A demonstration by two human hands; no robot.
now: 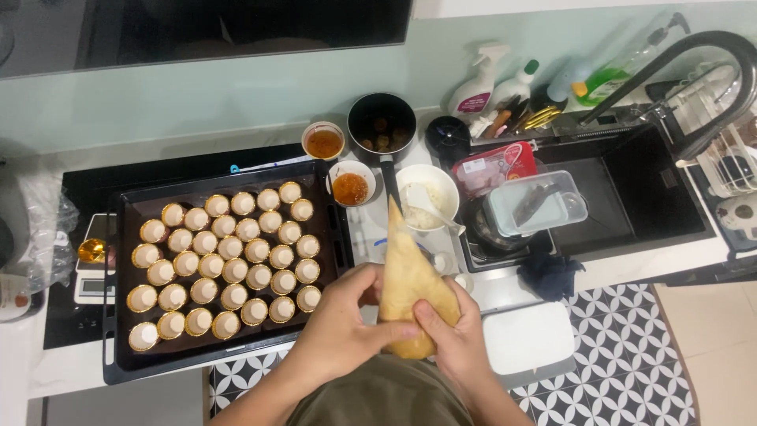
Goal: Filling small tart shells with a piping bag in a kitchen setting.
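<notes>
Beside the cup tray (118, 276), piping bag (410, 276) upright, left hand (343, 319) and right hand (457, 339) fingers closed around its base, seemingly squeezing.

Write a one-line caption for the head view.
Both hands, left hand and right hand, grip a filled piping bag beside a baking tray of paper cups.

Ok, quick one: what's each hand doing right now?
Left hand: closed around the filled piping bag, gripping its side.
Right hand: closed on the same bag, near its lower end.
</notes>
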